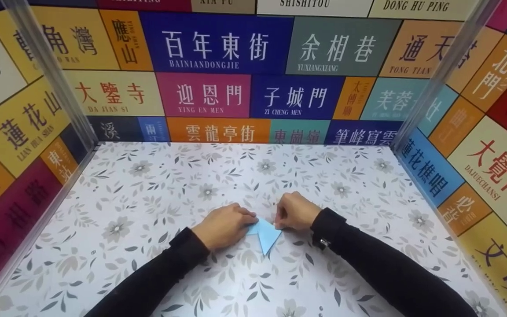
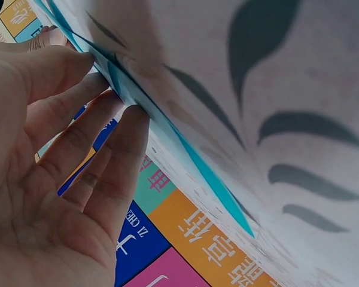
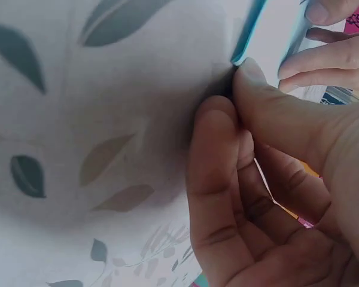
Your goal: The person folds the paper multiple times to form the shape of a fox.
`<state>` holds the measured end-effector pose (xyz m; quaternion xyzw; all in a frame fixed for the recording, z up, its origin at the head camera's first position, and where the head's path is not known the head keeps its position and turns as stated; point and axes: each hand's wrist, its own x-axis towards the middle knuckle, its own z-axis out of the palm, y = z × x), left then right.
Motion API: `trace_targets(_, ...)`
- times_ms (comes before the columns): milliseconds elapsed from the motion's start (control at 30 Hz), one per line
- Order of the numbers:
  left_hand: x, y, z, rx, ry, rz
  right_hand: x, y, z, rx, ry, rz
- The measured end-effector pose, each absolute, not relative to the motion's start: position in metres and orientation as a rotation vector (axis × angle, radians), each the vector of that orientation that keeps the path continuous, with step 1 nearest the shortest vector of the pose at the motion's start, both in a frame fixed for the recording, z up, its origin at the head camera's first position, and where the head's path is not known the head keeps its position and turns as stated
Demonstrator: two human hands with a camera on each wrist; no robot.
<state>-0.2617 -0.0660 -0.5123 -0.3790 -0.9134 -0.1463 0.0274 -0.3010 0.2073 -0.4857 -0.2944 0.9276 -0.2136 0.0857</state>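
A folded piece of light blue paper [image 1: 267, 235] lies on the patterned tabletop, one pointed end toward the person. My left hand [image 1: 227, 224] rests on its left part, fingers fairly straight; in the left wrist view the fingertips press along the blue paper [image 2: 212, 179], which lies close to the surface. From the other side my right hand [image 1: 296, 211] pinches the right corner between thumb and curled index finger. The right wrist view shows the thumb [image 3: 251, 72] right at the corner of the paper [image 3: 249, 36]. The left hand covers part of the paper.
The tabletop [image 1: 170, 185] has a white covering printed with grey flowers and leaves. Colourful panels [image 1: 214, 44] with Chinese lettering stand at the back and both sides. Clear upright strips [image 1: 55, 79] run along the corners.
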Motion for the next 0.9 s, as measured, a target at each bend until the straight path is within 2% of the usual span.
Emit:
trace_targets(67, -0.261, -0.066, -0.512, -1.166, -2.825, -0.451, -0.309, 0.213, -0.5, -0.935, 2.76, -0.661)
trace_targets(167, -0.26, -0.067, -0.512, -1.163, -2.824, -0.436, -0.309, 0.215, -0.501, -0.965, 2.752, -0.668)
trace_targets(267, -0.26, -0.067, -0.512, -1.164, -2.819, -0.437, -0.308, 0.215, -0.498, -0.961, 2.742, -0.647)
trace_targets(333, -0.261, -0.066, -0.512, -1.167, -2.818, -0.442, -0.298, 0.211, -0.482, -0.915, 2.734, -0.616)
trace_targets(900, -0.262, -0.066, -0.513, -1.165, -2.818, -0.468, -0.292, 0.218, -0.48, -0.894, 2.743, -0.593)
